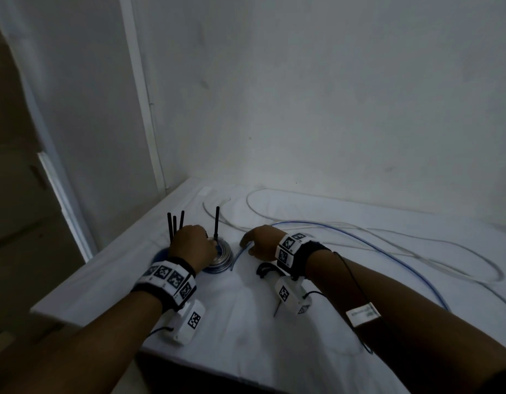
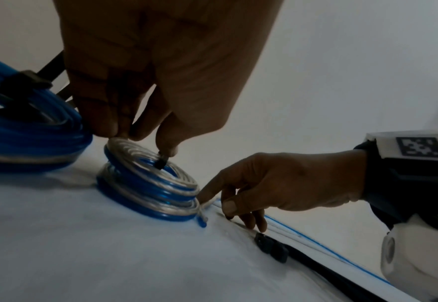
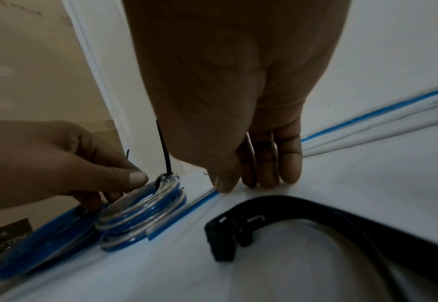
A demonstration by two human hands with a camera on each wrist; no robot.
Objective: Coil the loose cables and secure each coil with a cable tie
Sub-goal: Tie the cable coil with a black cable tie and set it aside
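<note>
A small coil (image 1: 222, 258) of blue and clear cable (image 2: 148, 183) stands on the white table. A black cable tie (image 1: 217, 223) is round it, its tail pointing up (image 3: 164, 149). My left hand (image 1: 202, 245) pinches the top of this coil (image 3: 143, 214) beside the tie's head (image 2: 161, 162). Just right of the coil, my right hand (image 1: 247, 244) rests its straight fingertips (image 3: 287, 173) on the loose blue cable (image 1: 388, 251), index finger (image 2: 207, 194) at the cable's end.
A larger blue coil (image 2: 26, 139), tied, lies left of the small one, with several black tie tails (image 1: 175, 226) standing up behind my left hand. A loose white cable (image 1: 360, 231) loops across the table's right side. A black strap (image 3: 225, 235) lies under my right wrist.
</note>
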